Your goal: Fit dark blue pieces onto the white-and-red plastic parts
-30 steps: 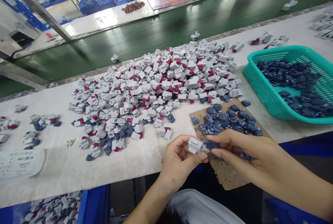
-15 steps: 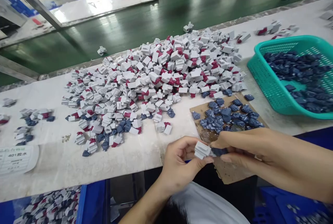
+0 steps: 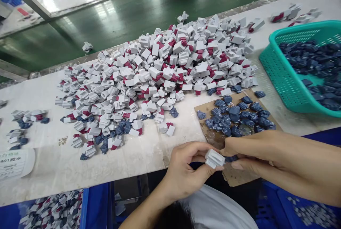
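My left hand [image 3: 185, 168] pinches a light grey stepped plastic block [image 3: 214, 158] between thumb and fingers, just over the table's front edge. From the right, my right hand [image 3: 258, 154] grips a small dark blue molded piece [image 3: 231, 158], mostly hidden by the fingers. The blue piece meets the right end of the grey block; whether they are joined I cannot tell. Beneath both hands lies a piece of brown cardboard [image 3: 238, 178], with several wet-looking dark blue pieces [image 3: 234, 113] spread on its far part.
A large heap of grey, maroon and blue parts [image 3: 157, 74] covers the table's middle. At right stands a green basket [image 3: 282, 76] of blue pieces. Blue bins [image 3: 84, 209] with parts sit below the front edge. A labelled paper [image 3: 17, 163] lies left; a green belt [image 3: 119, 19] runs behind.
The camera view has shifted nearer and lower. Both hands stay together at the front edge; the grey block is turned slightly and the blue piece sits against its end.
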Demonstrator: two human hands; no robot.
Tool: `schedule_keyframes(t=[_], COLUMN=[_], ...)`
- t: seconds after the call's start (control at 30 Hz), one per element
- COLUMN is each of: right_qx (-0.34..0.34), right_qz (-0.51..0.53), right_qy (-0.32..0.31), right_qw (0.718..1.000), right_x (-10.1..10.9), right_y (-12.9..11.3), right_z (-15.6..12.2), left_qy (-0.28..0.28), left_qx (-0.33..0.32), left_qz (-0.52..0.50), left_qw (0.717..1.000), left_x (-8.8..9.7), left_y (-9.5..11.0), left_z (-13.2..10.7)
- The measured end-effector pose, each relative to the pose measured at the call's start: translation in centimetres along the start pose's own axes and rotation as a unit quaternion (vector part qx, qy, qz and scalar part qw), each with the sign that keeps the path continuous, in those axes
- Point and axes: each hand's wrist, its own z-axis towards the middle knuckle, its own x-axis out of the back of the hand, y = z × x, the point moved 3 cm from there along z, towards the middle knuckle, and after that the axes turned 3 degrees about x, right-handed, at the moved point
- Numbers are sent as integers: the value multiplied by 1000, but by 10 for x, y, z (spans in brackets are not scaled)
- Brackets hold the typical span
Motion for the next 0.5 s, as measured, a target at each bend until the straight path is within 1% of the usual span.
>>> schedule_keyframes(t=[0.07,0.1,0.27,0.4,0.47,0.5], right_qx=[4,5,12,8,4,2], right_qz=[16,21,44,68,103,125], right_qy=[-32,-36,3,21,15,7], right_qw=[999,999,999,997,995,992], right_x=[-4,-5,-10,-11,-10,-9], right_y=[3,5,13,14,13,13], right_z=[-1,-1,1,4,5,4], left_qy=[13,19,31,50,38,22], left_qx=[10,13,20,20,25,34], left_qz=[6,6,35,50,45,44], left_qw=[1000,1000,999,997,998,998], left_x=[-1,-1,-5,-6,-5,-4], left_y=[1,1,1,2,3,4], left_z=[0,-1,-1,0,0,0])
